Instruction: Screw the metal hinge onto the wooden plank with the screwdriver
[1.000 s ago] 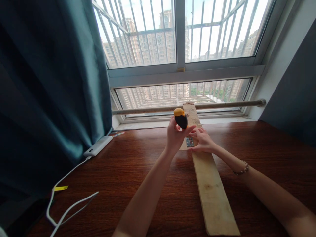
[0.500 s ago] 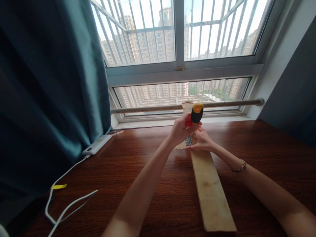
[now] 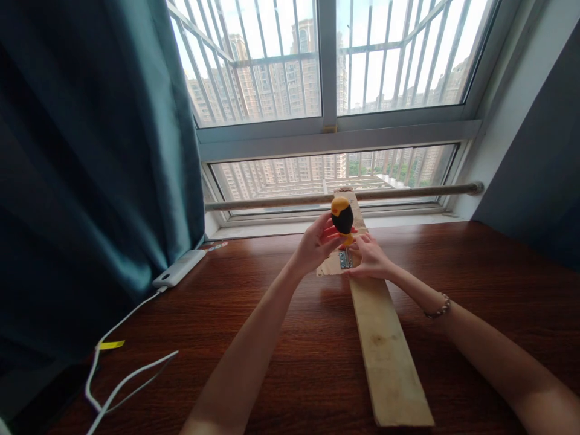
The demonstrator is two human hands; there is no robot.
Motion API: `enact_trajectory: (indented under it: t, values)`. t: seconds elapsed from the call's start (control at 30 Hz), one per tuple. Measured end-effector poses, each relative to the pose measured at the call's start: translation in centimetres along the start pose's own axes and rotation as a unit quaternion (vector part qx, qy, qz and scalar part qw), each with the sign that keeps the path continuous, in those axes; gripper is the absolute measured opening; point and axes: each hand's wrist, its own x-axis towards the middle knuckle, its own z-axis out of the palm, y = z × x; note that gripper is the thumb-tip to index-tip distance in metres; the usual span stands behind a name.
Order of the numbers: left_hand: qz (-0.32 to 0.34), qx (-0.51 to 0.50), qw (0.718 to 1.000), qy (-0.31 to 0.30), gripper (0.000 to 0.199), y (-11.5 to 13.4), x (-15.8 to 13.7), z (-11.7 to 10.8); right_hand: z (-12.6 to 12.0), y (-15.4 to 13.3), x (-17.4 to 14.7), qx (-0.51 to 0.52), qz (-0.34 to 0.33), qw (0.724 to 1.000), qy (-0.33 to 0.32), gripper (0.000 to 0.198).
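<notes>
My left hand (image 3: 317, 244) is closed around the yellow-and-black handle of a screwdriver (image 3: 342, 216). The screwdriver tilts to the left, its shaft running down toward a small metal hinge (image 3: 345, 260). Whether its tip sits in a screw cannot be made out. My right hand (image 3: 372, 257) grips the long wooden plank (image 3: 385, 341) from the right, thumb and fingers around the hinge area. The fingertips reach close to the screwdriver shaft. A shorter piece of wood (image 3: 328, 266) shows left of the hinge, partly covered by my left hand.
The plank lies on a dark brown wooden table (image 3: 272, 356), its far end reaching toward a metal rail (image 3: 417, 192) before the window. At left lie a white power bank (image 3: 179, 268), a white cable (image 3: 124, 320) with a yellow tag (image 3: 112, 345), and a blue curtain (image 3: 113, 151).
My left hand has shifted left and slightly down, tilting the screwdriver handle leftward from nearly upright. More of the wood behind the handle shows. My right hand stays in place.
</notes>
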Motion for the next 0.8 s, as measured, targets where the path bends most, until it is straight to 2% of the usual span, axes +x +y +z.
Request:
enact_trajectory:
  t: [0.1,0.2,0.3,0.37,0.43,0.53,0.67,0.8]
  values:
    - [0.034,0.037,0.999,0.017,0.038,0.0,-0.5,0.9,0.0,0.0,0.0,-0.004,0.009,1.0,0.0,0.07]
    - [0.05,0.109,0.991,0.065,0.042,0.2,-0.4,2.1,0.0,0.0,-0.1,-0.002,0.008,1.0,-0.001,0.069]
    - [0.061,0.194,0.972,0.116,0.033,0.5,0.1,2.5,-0.1,0.0,0.0,0.0,0.006,1.0,-0.005,0.073]
    - [0.057,0.222,0.966,0.123,0.028,0.6,0.4,2.3,-0.1,0.0,0.0,0.0,0.007,1.0,-0.003,0.079]
    - [0.04,0.223,0.967,0.116,0.029,0.6,0.7,1.8,-0.1,0.0,0.0,-0.001,0.01,1.0,0.002,0.083]
    - [0.024,0.202,0.975,0.084,0.04,0.6,0.9,1.2,0.1,0.1,0.1,-0.005,0.012,1.0,-0.001,0.077]
    - [0.046,0.138,0.989,0.022,0.059,0.7,0.9,1.1,0.3,0.2,0.1,-0.013,0.01,1.0,0.001,0.078]
    - [0.054,0.087,0.995,-0.015,0.06,0.1,0.7,1.3,0.4,0.3,0.1,-0.012,0.014,1.0,0.003,0.085]
